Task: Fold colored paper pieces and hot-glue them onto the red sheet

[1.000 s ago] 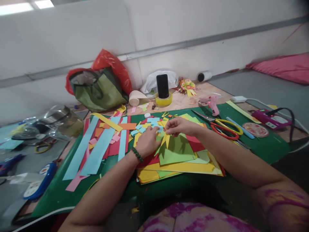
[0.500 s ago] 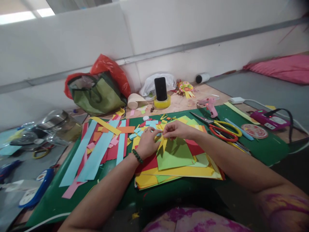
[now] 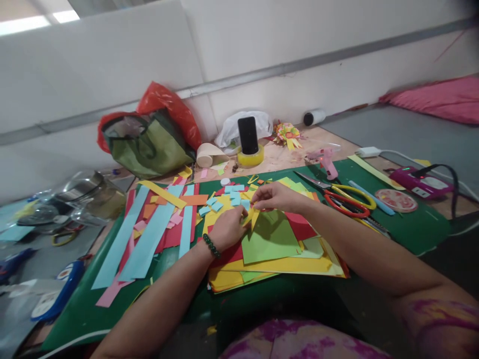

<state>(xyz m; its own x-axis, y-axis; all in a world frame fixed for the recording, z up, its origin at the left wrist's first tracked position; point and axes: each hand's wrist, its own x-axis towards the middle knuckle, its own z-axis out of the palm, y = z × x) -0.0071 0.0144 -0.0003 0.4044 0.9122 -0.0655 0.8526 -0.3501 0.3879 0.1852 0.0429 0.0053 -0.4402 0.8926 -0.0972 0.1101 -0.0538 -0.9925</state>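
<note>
Between my two hands is a yellow paper piece with pointed tails hanging down. My left hand, with a dark bead bracelet at the wrist, closes on its left side. Fingers of my right hand pinch the piece near its top. Just beneath lies a green paper square on a stack of yellow, red and pale green sheets. Small light blue paper pieces lie beyond my left hand. My fingertips partly cover the yellow piece, so its upper end is hard to make out.
Paper strips cover the left of the green mat. Scissors, a pink glue gun and a purple power box are on the right. At the back, a phone leans on a tape roll.
My left hand has shifted slightly down, its fingers now more curled at the yellow piece. My right hand has risen a little, and the camera view has moved slightly.
</note>
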